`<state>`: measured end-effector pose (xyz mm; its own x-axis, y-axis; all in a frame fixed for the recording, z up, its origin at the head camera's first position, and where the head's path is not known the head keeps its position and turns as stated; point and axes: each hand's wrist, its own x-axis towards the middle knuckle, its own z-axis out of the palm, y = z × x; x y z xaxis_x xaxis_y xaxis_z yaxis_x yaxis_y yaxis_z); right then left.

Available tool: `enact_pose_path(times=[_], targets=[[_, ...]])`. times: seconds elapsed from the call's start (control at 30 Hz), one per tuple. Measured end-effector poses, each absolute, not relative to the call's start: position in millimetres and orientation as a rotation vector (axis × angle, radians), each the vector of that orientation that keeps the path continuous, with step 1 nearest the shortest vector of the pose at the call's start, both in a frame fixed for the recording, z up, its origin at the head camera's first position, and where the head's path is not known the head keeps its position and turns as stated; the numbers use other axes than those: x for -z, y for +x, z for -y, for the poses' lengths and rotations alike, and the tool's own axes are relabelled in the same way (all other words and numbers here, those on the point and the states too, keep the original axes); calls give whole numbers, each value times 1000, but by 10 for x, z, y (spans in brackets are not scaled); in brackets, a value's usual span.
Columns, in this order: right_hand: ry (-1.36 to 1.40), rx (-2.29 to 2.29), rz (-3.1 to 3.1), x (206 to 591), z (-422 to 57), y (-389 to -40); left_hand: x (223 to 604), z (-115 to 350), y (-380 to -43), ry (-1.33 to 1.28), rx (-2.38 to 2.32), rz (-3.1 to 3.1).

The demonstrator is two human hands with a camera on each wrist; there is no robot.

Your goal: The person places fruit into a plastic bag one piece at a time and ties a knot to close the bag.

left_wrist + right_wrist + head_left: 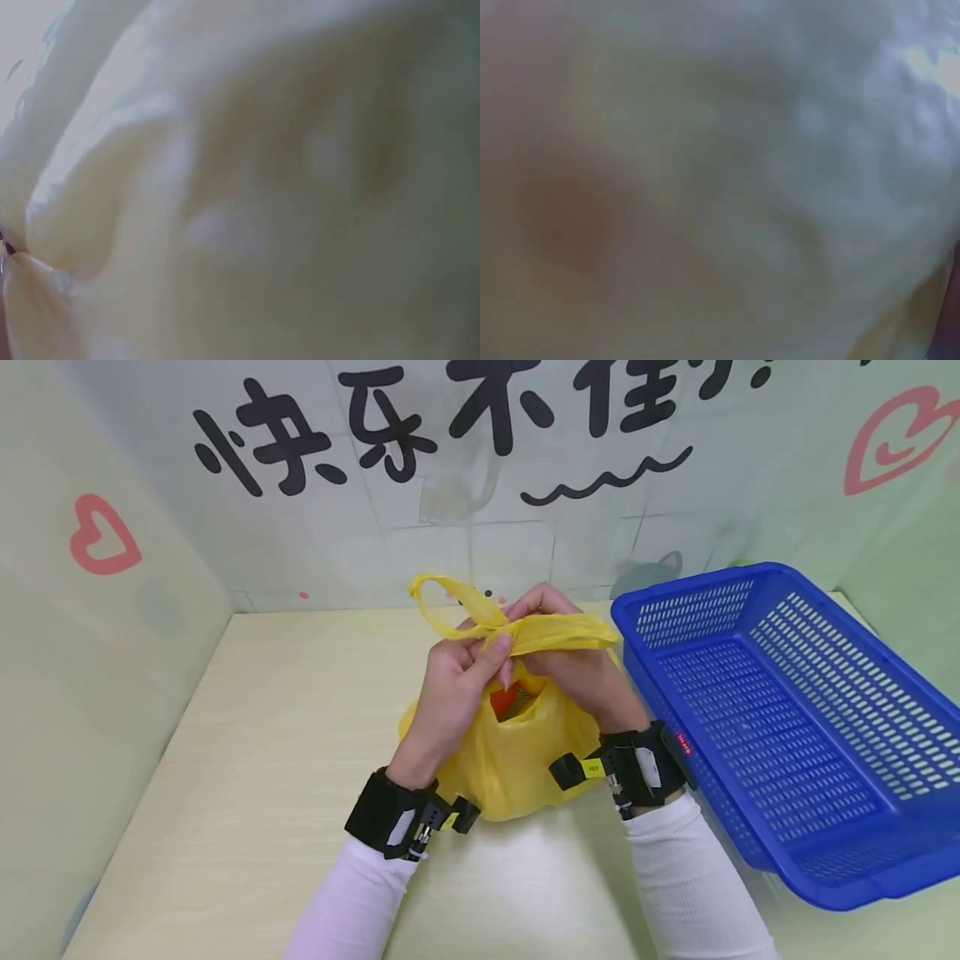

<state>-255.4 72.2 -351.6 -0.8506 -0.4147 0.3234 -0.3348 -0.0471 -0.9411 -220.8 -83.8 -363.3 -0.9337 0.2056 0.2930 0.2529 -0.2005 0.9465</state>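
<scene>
A filled yellow plastic bag (510,768) sits on the table, its two handles crossed at the top. My left hand (453,681) pinches the handles where they cross, thumb on top. From the far side my right hand (581,672) grips the same crossing, its fingers partly hidden behind the yellow plastic. One handle (442,581) loops up to the left; the other handle (570,632) lies across the right hand. Through a gap below the crossing, something red-orange (504,700) shows inside. Blurred bag plastic (247,247) fills the left wrist view, and likewise the right wrist view.
A blue perforated plastic basket (757,852) stands on the right, close beside the right forearm. The pale wooden table (247,760) runs back to a wall (420,552) with black lettering and pink hearts. Side panels rise at left and right.
</scene>
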Motion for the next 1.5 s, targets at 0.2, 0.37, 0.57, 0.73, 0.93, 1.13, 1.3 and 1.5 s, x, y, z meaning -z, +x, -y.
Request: enact_pose_path(times=[0.2, 0.37, 0.57, 0.73, 0.93, 1.13, 1.3, 1.5], targets=[[-1022, 1980, -2029, 3495, -768, -2508, 3584, 852, -2195, -441, 2322, 1960], [-1092, 1874, -2192, 3448, -749, -2486, 3526, 872, -2178, -400, 2229, 2022], [-950, 1857, -2486, 3390, -753, -2463, 3481, 946, -2174, -491, 2380, 2013], [-823, 1715, -2697, 3334, -771, -2448, 3450, 1005, -2175, -499, 2458, 2042], [-517, 1776, -2542, 3251, -780, -2490, 3472, 992, -2183, -532, 2264, 2188], [-194, 2047, -2002, 3293, -806, -2562, 3502, 931, -2204, -482, 2146, 2219], [-273, 1888, -1943, 3328, -874, -2589, 3498, 942, -2213, -367, 2271, 2162], [-635, 1517, -2139, 3333, -875, -2586, 3475, 958, -2216, -304, 2378, 2155]])
